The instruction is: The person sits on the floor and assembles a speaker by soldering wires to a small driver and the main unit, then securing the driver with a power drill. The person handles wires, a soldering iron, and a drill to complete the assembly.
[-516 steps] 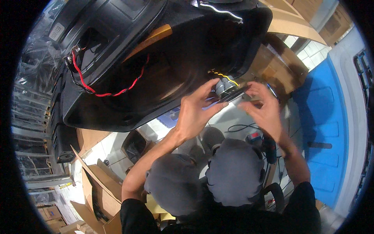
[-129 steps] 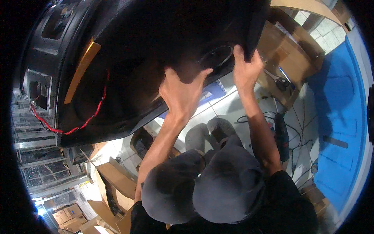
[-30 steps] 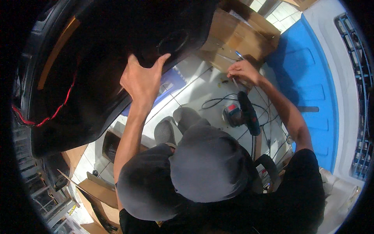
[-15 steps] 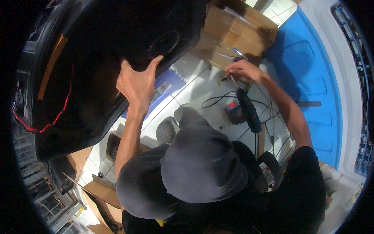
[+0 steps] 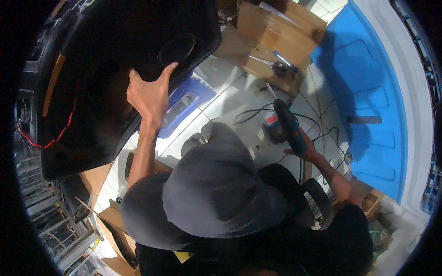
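My left hand [image 5: 149,94] grips a big black speaker cabinet [image 5: 106,115], with thumb and one finger spread apart on it and the other fingertips hidden. The cabinet has a round rim on its face and a red and black wire hanging off it. At the rear end of a cordless drill [image 5: 287,122] my right hand [image 5: 309,149] is closed around the body, its thumb showing on the left. A long thin bit points away from the drill's chuck, and a red-marked battery is at its left side.
A blue plastic stool [image 5: 191,99] stands beside the cabinet. Ahead lies an open cardboard box [image 5: 276,32], with a screwdriver [image 5: 284,60] on its flap. A black cable [image 5: 317,126] loops over the tiles, and a blue panel [image 5: 368,101] rises at the right.
My right hand has left the drill bit's tip and come back toward me to the drill's rear end. The left hand keeps its place on the cabinet. The view has shifted slightly.
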`<state>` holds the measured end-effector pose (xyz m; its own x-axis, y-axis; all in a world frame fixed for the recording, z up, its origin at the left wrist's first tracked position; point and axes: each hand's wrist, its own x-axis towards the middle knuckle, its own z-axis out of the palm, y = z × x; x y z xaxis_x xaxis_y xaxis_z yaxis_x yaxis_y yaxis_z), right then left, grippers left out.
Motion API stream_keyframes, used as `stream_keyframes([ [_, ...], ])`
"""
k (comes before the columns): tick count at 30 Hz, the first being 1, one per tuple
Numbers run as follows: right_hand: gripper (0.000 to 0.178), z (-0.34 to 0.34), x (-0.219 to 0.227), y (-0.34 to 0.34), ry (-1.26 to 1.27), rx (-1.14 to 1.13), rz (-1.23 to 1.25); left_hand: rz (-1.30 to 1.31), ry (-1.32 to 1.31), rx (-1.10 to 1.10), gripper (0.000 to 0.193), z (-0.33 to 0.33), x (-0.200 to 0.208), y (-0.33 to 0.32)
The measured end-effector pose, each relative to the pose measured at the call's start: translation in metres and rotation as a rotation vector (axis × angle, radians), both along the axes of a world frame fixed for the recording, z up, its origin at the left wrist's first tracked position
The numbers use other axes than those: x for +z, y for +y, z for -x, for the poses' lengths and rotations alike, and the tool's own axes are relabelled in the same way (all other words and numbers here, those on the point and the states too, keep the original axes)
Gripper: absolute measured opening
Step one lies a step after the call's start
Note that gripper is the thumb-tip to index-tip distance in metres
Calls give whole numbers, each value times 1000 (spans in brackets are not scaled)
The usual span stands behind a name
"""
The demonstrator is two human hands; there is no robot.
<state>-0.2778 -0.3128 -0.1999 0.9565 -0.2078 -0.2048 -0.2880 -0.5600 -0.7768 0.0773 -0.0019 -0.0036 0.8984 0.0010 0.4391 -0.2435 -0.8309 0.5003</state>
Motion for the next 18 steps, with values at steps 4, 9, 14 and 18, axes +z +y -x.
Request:
stream_keyframes([
  [4,64,-13,-14,35,-64,-52,-79,5,-57,-23,100,-1,1,-1],
  [9,43,-30,-75,48,-168,-300,-341,-3,-54,-13,79,-2,1,-1],
  [14,35,-35,-97,56,-284,-424,-598,-34,-142,7,68,-3,-1,-1],
  [18,37,-36,-50,42,-86,-317,-895,-1,-41,24,74,-2,0,-1],
])
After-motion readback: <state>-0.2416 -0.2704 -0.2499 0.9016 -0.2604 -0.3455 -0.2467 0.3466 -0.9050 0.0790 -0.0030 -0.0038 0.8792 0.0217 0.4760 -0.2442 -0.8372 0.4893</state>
